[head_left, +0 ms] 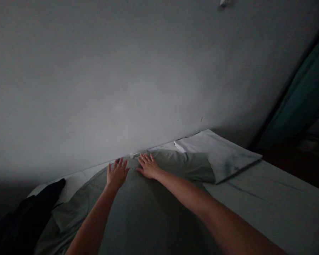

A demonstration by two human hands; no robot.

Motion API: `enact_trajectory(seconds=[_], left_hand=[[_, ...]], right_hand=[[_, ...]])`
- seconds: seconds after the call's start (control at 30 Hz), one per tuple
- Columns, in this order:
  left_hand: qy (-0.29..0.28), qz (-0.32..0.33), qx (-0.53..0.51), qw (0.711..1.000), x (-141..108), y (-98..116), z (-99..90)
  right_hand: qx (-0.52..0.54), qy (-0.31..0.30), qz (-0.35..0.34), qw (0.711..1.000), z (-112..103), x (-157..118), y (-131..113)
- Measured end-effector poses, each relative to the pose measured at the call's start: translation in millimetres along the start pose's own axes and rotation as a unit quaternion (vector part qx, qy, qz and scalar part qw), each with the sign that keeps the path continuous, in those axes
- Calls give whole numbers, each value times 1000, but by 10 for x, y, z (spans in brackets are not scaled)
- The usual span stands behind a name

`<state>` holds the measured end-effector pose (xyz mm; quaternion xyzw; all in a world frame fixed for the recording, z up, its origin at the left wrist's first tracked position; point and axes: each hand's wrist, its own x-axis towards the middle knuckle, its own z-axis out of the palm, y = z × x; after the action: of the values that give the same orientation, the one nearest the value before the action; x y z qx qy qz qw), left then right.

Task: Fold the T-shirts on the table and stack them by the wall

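A grey-green garment (143, 212) lies spread over a pale flat surface, with one sleeve out to each side and its far edge close to the wall. My left hand (117, 173) rests on the garment's far part, fingers spread and pointing toward the wall. Just to its right, my right hand (148, 165) lies flat on the same cloth with its fingers apart. A small gap separates the two hands. Neither hand grips anything.
A folded white cloth (202, 145) with dark marks lies beyond the right sleeve on the pale surface (276, 198). Dark cloth (29, 212) is heaped at the left. The grey wall (122, 78) rises behind. A dark teal curtain (303, 95) hangs at the right.
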<state>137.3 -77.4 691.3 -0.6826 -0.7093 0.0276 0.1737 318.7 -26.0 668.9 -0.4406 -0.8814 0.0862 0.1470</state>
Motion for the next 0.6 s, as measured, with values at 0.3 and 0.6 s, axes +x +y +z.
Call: enact_trajectory(seconds=[0.3, 0.6], left_hand=[[-8, 88, -94, 992, -1384, 292, 142], [-20, 48, -67, 996, -2678, -467, 177]], right_hand=[[42, 31, -49, 997, 212, -1431, -436], [-63, 32, 98, 993, -98, -2396, 679]])
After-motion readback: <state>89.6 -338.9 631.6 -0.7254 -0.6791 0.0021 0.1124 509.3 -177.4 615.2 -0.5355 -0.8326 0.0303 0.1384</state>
